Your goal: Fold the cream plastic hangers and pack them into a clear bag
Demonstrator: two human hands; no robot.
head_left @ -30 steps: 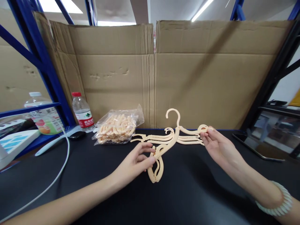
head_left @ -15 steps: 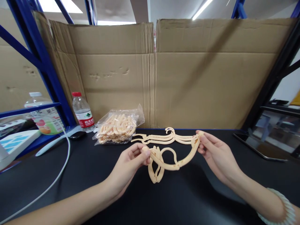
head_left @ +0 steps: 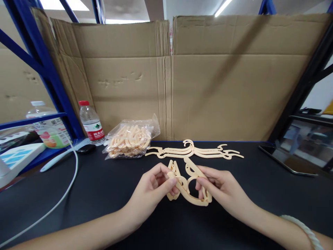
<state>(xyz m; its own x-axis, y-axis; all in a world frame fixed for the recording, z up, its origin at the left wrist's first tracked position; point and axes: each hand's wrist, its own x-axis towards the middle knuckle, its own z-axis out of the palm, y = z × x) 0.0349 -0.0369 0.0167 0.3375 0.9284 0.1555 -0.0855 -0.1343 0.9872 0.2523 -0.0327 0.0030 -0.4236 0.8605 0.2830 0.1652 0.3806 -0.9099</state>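
A cream folding clothes hanger (head_left: 195, 200) is held up between both hands, bent partly together at its middle joint. My left hand (head_left: 158, 184) pinches one arm of it near the end. On the other side, my right hand (head_left: 217, 185) grips the second arm, with its tip sticking up past the fingers. Just behind my left fingers, another folded hanger (head_left: 171, 166) lies on the black table (head_left: 125, 227), partly hidden. Farther back, several unfolded hangers (head_left: 177, 151) rest in a stack, their hooks pointing to the rear.
A clear plastic bag (head_left: 130, 139) full of hangers lies at the back left beside a red-capped water bottle (head_left: 93, 125). A white cable (head_left: 73, 180) curves along the left. A dark tablet-like slab (head_left: 286, 160) lies at right. Cardboard (head_left: 234, 86) walls the back.
My right hand has moved left and down, bringing the hanger's two arms from a wide spread to a tight bend. The far hangers' right ends now show.
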